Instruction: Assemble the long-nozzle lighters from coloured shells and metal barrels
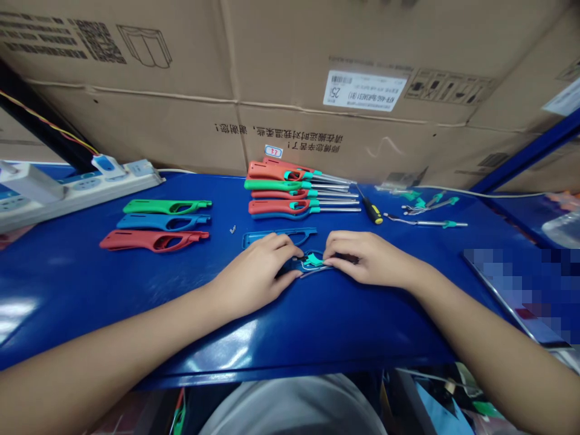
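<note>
My left hand [260, 272] is closed, thumb and fingertips pinching the left end of a lighter's inner assembly with thin wires. The fingers of my right hand [367, 257] are closed on the right side of the same assembly, at its teal trigger [312, 260]. A thin grey tube runs below the trigger, between the hands. Part of a blue piece shows just behind the trigger, mostly covered by my fingers. Just beyond my left hand lies a blue lighter shell half [299, 232], partly hidden by that hand.
Finished-looking long lighters [281, 207] lie stacked beyond my hands, a screwdriver [372, 211] beside them. Green, blue and red handle shells [154, 240] lie left, near small screws [232, 229]. Metal tube assemblies [430, 223] lie right. A power strip [81, 193] and cardboard [281, 72] border the table.
</note>
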Demonstrator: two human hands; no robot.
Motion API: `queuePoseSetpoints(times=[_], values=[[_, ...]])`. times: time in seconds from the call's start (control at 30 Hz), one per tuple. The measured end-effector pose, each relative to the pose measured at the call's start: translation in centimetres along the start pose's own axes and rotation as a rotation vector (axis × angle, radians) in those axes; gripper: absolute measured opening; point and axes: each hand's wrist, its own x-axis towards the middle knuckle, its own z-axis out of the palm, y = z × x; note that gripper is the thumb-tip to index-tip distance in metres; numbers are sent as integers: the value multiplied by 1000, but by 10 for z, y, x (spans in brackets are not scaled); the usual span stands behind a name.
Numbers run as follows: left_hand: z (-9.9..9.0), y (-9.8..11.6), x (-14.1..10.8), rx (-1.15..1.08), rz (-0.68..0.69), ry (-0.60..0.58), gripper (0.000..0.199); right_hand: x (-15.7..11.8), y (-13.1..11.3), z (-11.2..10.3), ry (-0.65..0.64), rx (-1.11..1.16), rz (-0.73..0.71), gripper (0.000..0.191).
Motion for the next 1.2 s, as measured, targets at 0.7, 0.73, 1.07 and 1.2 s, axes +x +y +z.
queuePoseSetpoints(times=[0.7,0.73,1.07,1.2], values=[[-4,3,-1,-20,-42,-47,24,3,-7,5,-45,-195,-20,19],[-4,3,-1,-22,-44,-48,25,3,-7,5,-45,-204,-25,20],[-2,1,-1,-92,-63,-47,26,3,-6,7,-16,-232,-60,21],[-2,1,-1,-95,-64,-49,26,3,-6,8,-9,-234,-66,21]])
